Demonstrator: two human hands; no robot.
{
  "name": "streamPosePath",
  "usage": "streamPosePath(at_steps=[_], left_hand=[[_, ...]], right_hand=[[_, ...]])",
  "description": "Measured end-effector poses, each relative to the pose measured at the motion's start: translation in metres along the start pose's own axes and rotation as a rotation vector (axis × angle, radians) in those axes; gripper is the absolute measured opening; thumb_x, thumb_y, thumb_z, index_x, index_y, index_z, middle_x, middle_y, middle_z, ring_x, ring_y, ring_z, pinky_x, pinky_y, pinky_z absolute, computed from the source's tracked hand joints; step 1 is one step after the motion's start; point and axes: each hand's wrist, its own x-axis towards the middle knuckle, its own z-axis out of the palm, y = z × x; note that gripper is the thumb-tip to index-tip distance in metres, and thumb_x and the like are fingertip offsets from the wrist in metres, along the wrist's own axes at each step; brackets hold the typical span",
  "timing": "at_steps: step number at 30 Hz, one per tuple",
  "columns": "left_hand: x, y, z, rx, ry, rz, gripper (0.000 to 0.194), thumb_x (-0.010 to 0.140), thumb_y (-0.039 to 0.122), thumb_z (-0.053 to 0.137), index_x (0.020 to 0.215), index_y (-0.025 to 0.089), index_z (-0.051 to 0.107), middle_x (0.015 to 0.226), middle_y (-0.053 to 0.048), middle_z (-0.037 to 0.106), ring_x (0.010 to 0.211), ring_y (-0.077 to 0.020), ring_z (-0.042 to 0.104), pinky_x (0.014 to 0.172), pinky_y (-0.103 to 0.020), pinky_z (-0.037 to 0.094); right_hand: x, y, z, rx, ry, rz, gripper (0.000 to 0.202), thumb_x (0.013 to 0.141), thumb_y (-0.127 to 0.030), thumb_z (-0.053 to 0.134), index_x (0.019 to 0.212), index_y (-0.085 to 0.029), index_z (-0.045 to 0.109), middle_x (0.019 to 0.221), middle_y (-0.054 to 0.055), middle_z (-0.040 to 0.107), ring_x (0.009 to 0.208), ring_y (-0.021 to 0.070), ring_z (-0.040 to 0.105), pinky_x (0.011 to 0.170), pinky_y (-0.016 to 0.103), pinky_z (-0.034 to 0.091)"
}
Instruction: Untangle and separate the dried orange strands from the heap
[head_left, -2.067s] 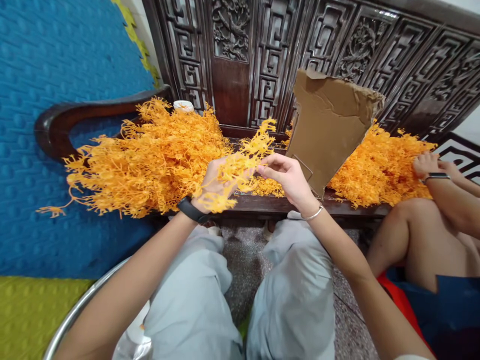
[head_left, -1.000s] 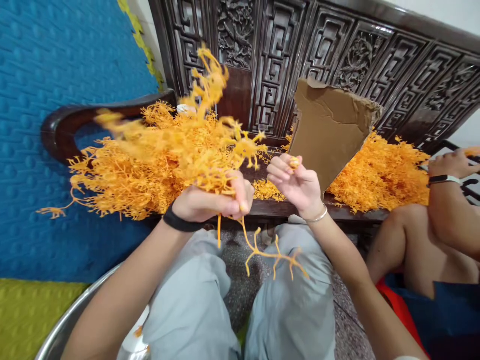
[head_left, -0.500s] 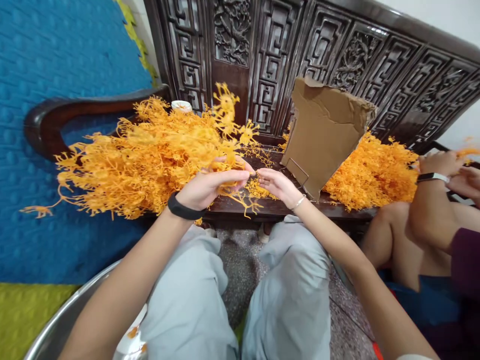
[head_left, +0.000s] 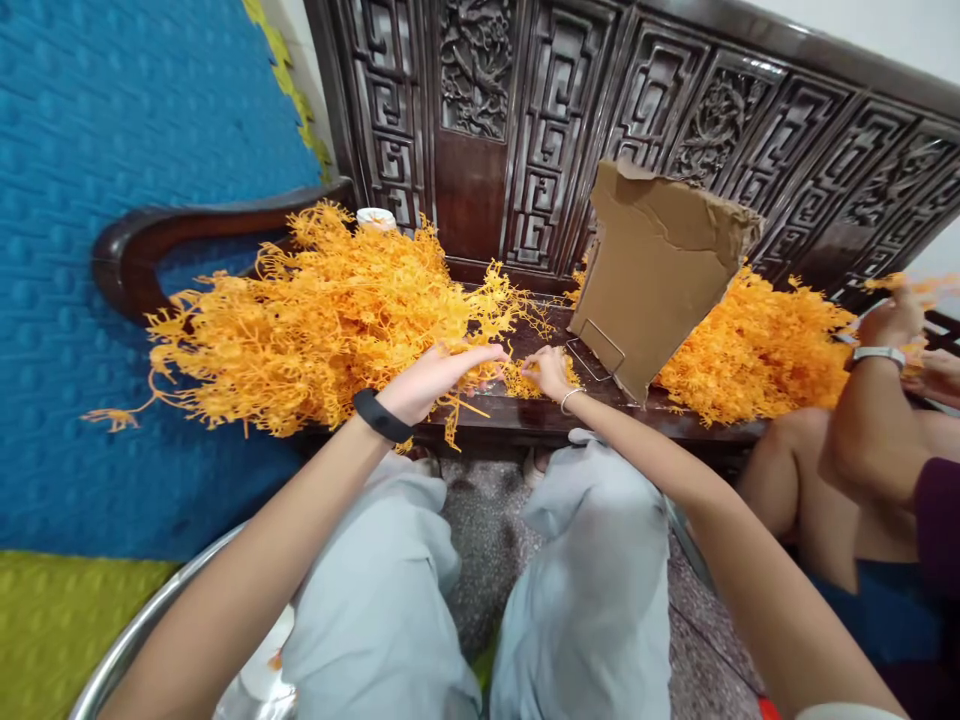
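Note:
A large heap of branching orange plastic pieces (head_left: 315, 320) lies on the dark wooden bench (head_left: 480, 416). At its right edge my left hand (head_left: 442, 378), with a black wristband, is closed around an orange branching piece (head_left: 491, 305), whose sprigs stick out above and below the fingers. Just to the right, my right hand (head_left: 551, 372) is pinched at the fingertips, a small gap away from the left one. Whatever lies between its fingers is too small to make out. Small orange bits lie on the bench behind it.
Torn cardboard (head_left: 660, 270) stands upright on the bench beside a bent wire frame (head_left: 596, 352). Behind it is a second orange heap (head_left: 757, 350). At the right, a person's hands (head_left: 892, 325) hold orange pieces. A metal basin (head_left: 142, 625) sits lower left; a white cup (head_left: 376, 219) stands behind.
My right hand has drawn slightly away from my left, its fingers curling into a pinch. The orange piece in my left hand has swung lower. The view has shifted a little.

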Motion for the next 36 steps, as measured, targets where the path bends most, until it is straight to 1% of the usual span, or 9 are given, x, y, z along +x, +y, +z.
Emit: streamPosePath(at_steps=[5,12,15,20,26,29,31,34,36], left_hand=[[0.003,-0.004,-0.006,-0.007,0.070,-0.051,0.031,0.067,0.044,0.066,0.085,0.019,0.071,0.096,-0.005,0.071,0.086,-0.0177,0.061,0.067,-0.025,0.045],[0.000,-0.001,-0.009,-0.107,0.099,-0.046,0.032,0.067,0.046,0.067,0.086,0.019,0.070,0.087,-0.006,0.071,0.066,-0.0146,0.061,0.052,-0.024,0.043],[-0.001,0.000,-0.010,-0.170,0.087,-0.036,0.035,0.071,0.050,0.063,0.085,0.018,0.069,0.081,-0.006,0.070,0.059,-0.0128,0.059,0.049,-0.023,0.041],[0.001,0.000,-0.009,-0.228,0.067,-0.004,0.036,0.072,0.050,0.062,0.087,0.018,0.066,0.077,-0.005,0.069,0.054,-0.0106,0.057,0.048,-0.022,0.042],[0.000,0.001,-0.006,-0.203,0.026,-0.028,0.028,0.067,0.040,0.068,0.086,0.018,0.067,0.089,-0.002,0.068,0.058,-0.0103,0.060,0.052,-0.023,0.044],[-0.001,0.001,-0.003,-0.120,-0.048,0.005,0.024,0.064,0.034,0.071,0.083,0.019,0.068,0.091,-0.001,0.069,0.071,-0.0122,0.062,0.064,-0.024,0.048],[-0.002,0.000,-0.001,-0.085,-0.106,0.026,0.026,0.063,0.033,0.072,0.084,0.019,0.067,0.086,-0.002,0.070,0.078,-0.0147,0.062,0.075,-0.028,0.049],[-0.005,0.001,0.000,-0.115,-0.187,-0.012,0.038,0.060,0.038,0.072,0.092,0.019,0.065,0.086,-0.003,0.070,0.082,-0.0180,0.063,0.084,-0.034,0.047],[-0.005,0.002,-0.002,-0.164,-0.176,-0.010,0.046,0.057,0.045,0.073,0.094,0.020,0.064,0.091,-0.004,0.069,0.089,-0.0204,0.063,0.086,-0.034,0.046]], right_hand=[[-0.001,0.000,0.005,-0.154,-0.056,-0.124,0.010,0.078,-0.021,0.061,0.078,-0.021,0.071,0.102,0.007,0.054,0.104,0.0226,0.037,0.088,0.036,0.027],[-0.007,-0.020,-0.008,-0.204,-0.048,-0.263,0.019,0.084,-0.021,0.052,0.097,-0.018,0.066,0.114,0.010,0.054,0.111,0.0238,0.038,0.090,0.037,0.027],[-0.014,-0.047,-0.024,-0.076,0.056,-0.381,0.020,0.087,-0.020,0.047,0.100,-0.020,0.062,0.112,0.008,0.056,0.111,0.0210,0.042,0.092,0.036,0.028],[-0.045,-0.095,-0.060,0.405,0.315,-0.473,0.022,0.092,-0.030,0.038,0.096,-0.022,0.059,0.100,0.006,0.060,0.098,0.0174,0.053,0.090,0.032,0.037],[-0.077,-0.113,-0.082,0.681,0.292,-0.421,0.020,0.088,-0.038,0.046,0.099,-0.025,0.057,0.103,0.003,0.058,0.099,0.0156,0.053,0.089,0.029,0.040],[-0.076,-0.110,-0.086,0.725,0.286,-0.392,0.024,0.084,-0.037,0.055,0.105,-0.026,0.055,0.106,0.003,0.057,0.098,0.0150,0.053,0.087,0.028,0.041],[-0.074,-0.108,-0.088,0.751,0.205,-0.378,0.028,0.081,-0.036,0.058,0.107,-0.027,0.055,0.103,0.003,0.058,0.094,0.0148,0.054,0.083,0.028,0.043],[-0.072,-0.106,-0.091,0.727,0.089,-0.395,0.016,0.080,-0.033,0.060,0.093,-0.023,0.061,0.090,0.002,0.059,0.083,0.0141,0.055,0.076,0.028,0.044],[-0.073,-0.105,-0.091,0.690,0.061,-0.422,0.010,0.079,-0.031,0.060,0.083,-0.022,0.063,0.084,0.002,0.059,0.078,0.0134,0.054,0.072,0.028,0.043]])
